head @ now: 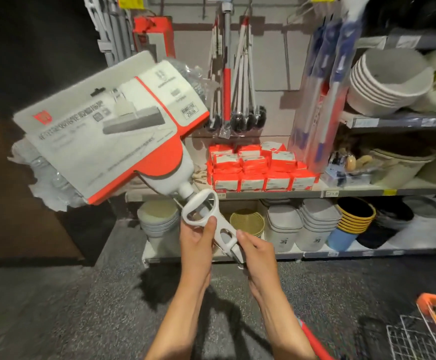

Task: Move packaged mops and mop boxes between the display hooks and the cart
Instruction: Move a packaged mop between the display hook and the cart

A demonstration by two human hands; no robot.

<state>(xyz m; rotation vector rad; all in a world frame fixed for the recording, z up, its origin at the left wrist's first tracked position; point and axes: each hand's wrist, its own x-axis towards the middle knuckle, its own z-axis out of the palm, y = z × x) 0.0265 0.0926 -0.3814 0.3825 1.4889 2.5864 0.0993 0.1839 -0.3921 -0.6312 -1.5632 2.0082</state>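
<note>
I hold a packaged mop [113, 128] up in front of the display, its white and orange card head tilted to the upper left, wrapped in clear plastic. My left hand [197, 242] grips the white plastic handle piece [206, 216] just below the head. My right hand [257, 249] grips the lower end of that same white piece. A red section of the mop's pole [315, 344] runs down past my right forearm. The orange-rimmed wire cart [429, 331] stands at the lower right. More packaged mops [240, 74] hang from hooks on the back wall, and an orange mop box [153, 37] hangs at the upper left.
Long blue and red packaged items [323, 94] hang right of centre. Orange and white packets [261, 167] are stacked on the middle shelf. Stacked bins and baskets [313, 224] fill the bottom shelf. White basins [388, 79] sit on the right shelves. Speckled grey floor [81, 307] lies below.
</note>
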